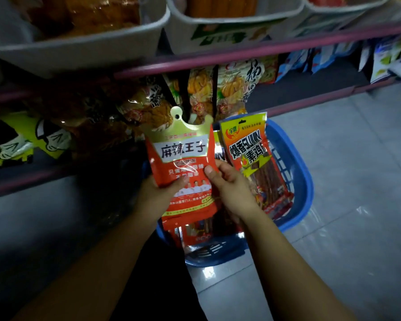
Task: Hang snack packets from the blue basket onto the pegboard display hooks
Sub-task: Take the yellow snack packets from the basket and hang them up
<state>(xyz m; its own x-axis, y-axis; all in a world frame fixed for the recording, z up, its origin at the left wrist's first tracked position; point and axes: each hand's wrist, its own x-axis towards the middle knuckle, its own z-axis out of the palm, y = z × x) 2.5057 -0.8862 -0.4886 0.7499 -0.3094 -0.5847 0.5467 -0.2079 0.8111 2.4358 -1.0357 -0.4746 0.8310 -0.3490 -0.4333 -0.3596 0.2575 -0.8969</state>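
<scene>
A red snack packet (181,158) with a pale crown-shaped hang tab and a white label is held upright in front of me. My left hand (156,195) grips its lower left edge, thumb on the front. My right hand (229,188) pinches its right edge, thumb on the front. Behind it the blue basket (296,172) stands on the floor. An orange packet (252,158) with a yellow top leans in it, and more red packets (195,232) lie at the bottom. No pegboard hooks are in view.
Shelves with maroon rails (218,59) fill the left and top. Orange and yellow bags (229,89) stand on the shelf behind the basket, yellow-green packs (21,140) at left. White bins (79,42) sit above. Grey tiled floor (357,205) lies to the right.
</scene>
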